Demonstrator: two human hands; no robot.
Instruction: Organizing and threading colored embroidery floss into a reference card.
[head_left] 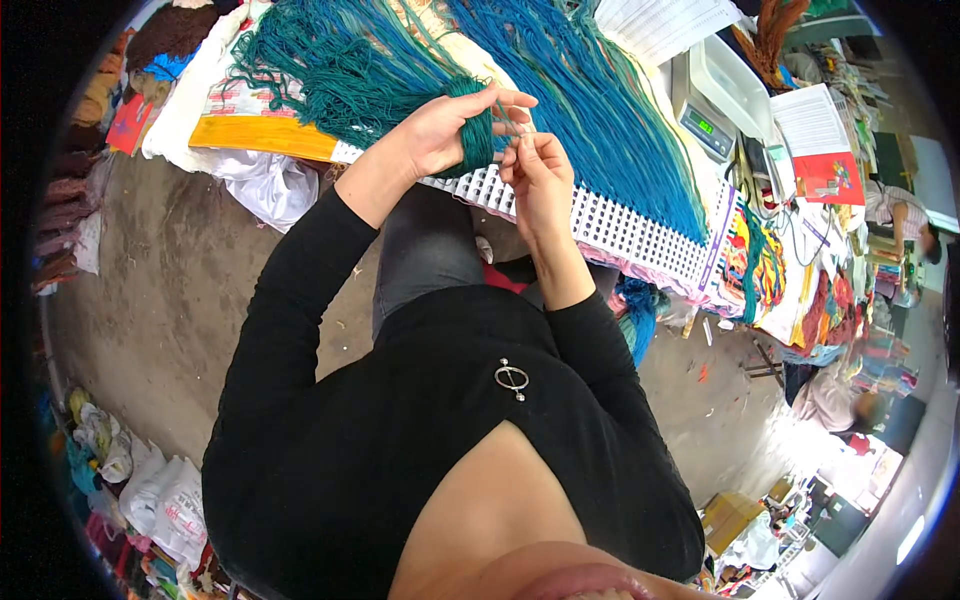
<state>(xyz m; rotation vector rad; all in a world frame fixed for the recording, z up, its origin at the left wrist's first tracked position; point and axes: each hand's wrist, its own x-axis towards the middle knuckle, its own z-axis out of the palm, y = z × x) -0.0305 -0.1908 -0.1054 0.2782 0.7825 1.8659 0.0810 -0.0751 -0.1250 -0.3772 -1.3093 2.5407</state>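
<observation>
Dark green yarn (pixel 477 140) is wound in a thick coil around my left hand (pixel 425 142). The thumb and fingers of that hand reach past the coil, with a strand running between the fingers. Just to the right, my right hand (pixel 543 187) is closed in a pinch at the fingertips, close to the left fingers. A thin green strand appears to run into this pinch, though its end is too small to make out. Behind the hands, a loose bundle of dark green yarn (pixel 335 85) lies on the table, beside long blue yarn strands (pixel 600 115).
A white perforated strip (pixel 640 238) runs along the table's near edge. To the right are a digital scale (pixel 705 128), printed sheets (pixel 815 120) and multicoloured yarn (pixel 762 260). A white plastic bag (pixel 270 185) hangs at the left edge. Other people are at the far right.
</observation>
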